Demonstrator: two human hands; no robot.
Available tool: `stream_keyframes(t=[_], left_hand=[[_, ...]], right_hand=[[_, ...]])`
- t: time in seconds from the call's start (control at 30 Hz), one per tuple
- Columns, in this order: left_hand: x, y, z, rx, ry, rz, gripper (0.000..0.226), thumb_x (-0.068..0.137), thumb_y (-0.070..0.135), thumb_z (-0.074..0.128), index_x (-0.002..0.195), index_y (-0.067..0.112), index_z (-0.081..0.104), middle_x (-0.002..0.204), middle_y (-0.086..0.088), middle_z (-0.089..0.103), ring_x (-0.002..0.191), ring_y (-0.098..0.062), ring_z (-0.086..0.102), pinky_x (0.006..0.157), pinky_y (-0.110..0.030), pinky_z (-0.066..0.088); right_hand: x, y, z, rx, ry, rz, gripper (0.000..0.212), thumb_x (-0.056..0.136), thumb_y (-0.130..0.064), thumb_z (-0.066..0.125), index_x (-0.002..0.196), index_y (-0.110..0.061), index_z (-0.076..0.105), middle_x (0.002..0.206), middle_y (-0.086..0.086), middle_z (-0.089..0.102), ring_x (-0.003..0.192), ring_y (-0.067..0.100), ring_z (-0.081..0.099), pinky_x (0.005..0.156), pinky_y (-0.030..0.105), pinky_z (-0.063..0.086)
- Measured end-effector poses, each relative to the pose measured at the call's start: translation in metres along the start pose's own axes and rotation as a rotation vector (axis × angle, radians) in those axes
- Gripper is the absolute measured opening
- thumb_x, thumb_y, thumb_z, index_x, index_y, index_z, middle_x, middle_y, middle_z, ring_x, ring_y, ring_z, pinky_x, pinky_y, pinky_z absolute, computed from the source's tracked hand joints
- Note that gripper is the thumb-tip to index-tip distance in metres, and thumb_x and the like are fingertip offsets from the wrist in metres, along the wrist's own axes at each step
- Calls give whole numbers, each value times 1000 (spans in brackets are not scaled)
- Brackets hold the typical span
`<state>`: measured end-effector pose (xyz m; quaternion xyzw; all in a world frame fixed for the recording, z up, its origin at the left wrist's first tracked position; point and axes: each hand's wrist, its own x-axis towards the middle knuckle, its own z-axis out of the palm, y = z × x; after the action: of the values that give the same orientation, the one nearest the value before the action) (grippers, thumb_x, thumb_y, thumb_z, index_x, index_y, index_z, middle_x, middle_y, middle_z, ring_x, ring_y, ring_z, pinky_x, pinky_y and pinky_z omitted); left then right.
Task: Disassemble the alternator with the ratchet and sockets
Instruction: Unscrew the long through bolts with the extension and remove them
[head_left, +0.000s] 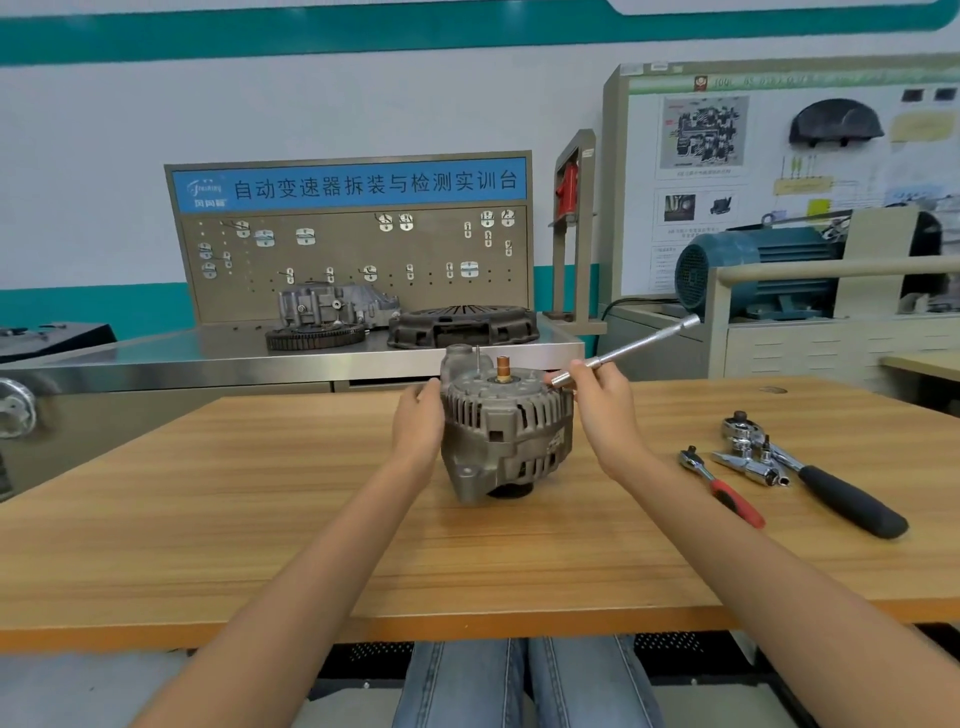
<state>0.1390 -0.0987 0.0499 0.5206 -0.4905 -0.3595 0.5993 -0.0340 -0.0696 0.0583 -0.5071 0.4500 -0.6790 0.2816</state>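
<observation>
Sitting at the near edge of a wooden table (260, 519), a person in jeans reaches both bare arms forward. One alternator (506, 426) stands upright near the middle of the table, with a copper-coloured shaft end poking up from its top. The left hand (418, 421) rests flat against the alternator's left side, fingers straight and together, steadying it. The right hand (602, 402) is just to the alternator's right, fingers curled round the lower end of one long silver extension bar (623, 353), which slants up and away to the right; its lower tip sits at the alternator's upper right rim, though whether it touches a bolt cannot be told.

Well to the right on the table lie two ratchets: a small one with a red handle (724, 491) and a larger one with a black handle (831, 491). Between their heads sits a cluster of shiny sockets (748, 457), too bunched to count.

Beyond the table stands one steel bench (156, 353) carrying one toothed ring gear (315, 336), one grey housing (332, 306) and one dark clutch cover (462, 325), backed by a pegboard (353, 260) under a blue sign. Farther right sits one teal electric motor (753, 275).
</observation>
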Motion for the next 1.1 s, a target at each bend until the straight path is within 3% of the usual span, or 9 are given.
stream_keyframes(t=[0.17,0.37,0.47,0.57,0.73,0.83,0.93,1.0,1.1], left_hand=[[-26,-12,13,97,-167,341,66,97,49,44,152,24,19,158,3,21,144,-16,19,116,-39,21],[-19,-11,15,240,-241,352,62,101,44,35,154,21,9,162,5,1,148,-12,-8,121,-40,0],[-14,-6,3,182,-325,285,59,101,43,38,153,25,16,161,2,13,148,-17,10,120,-45,14],[-9,3,-3,220,-374,245,56,101,39,41,152,24,23,158,2,23,143,-16,25,116,-34,22],[-15,38,3,302,-377,460,41,103,29,37,142,17,46,153,1,35,145,-13,21,113,-29,20],[-23,61,13,247,-511,482,40,103,33,36,134,16,56,136,-1,57,127,-10,47,98,-19,35],[-25,75,22,61,-503,373,35,103,21,42,133,6,51,120,-9,63,109,-18,61,97,-31,49],[-21,80,23,-117,-451,245,33,102,10,42,133,0,44,113,-13,63,96,-20,66,85,-31,56],[-16,79,19,-203,-391,169,28,100,4,45,128,2,43,116,-16,64,92,-19,68,81,-30,57]], right_hand=[[-7,-3,9,-141,-132,-99,22,95,-24,50,86,-6,60,77,4,57,72,14,53,65,28,44],[-5,-6,7,-62,-109,-27,23,95,-24,50,78,-14,60,72,-3,59,64,1,57,57,16,44],[-9,-7,7,-80,-152,-57,26,96,-25,49,74,-16,61,69,-5,58,52,-9,53,49,7,40],[-9,-14,8,-158,-207,-49,24,96,-26,49,77,-15,60,73,-3,58,62,0,55,59,16,44],[-7,-26,10,-377,-360,-128,19,94,-21,49,82,-8,56,72,2,51,62,10,47,56,22,38],[-8,-33,14,-527,-447,-257,21,93,-13,46,75,-4,52,76,5,47,63,12,45,56,20,37],[-6,-38,15,-577,-508,-283,21,95,-14,42,86,-2,57,73,4,49,63,14,45,58,25,39],[-5,-39,14,-618,-536,-290,21,95,-14,40,94,-1,57,73,6,50,65,17,46,62,34,40],[-4,-40,15,-583,-517,-289,17,96,-13,39,85,-12,52,71,2,48,64,15,44,61,32,39]])
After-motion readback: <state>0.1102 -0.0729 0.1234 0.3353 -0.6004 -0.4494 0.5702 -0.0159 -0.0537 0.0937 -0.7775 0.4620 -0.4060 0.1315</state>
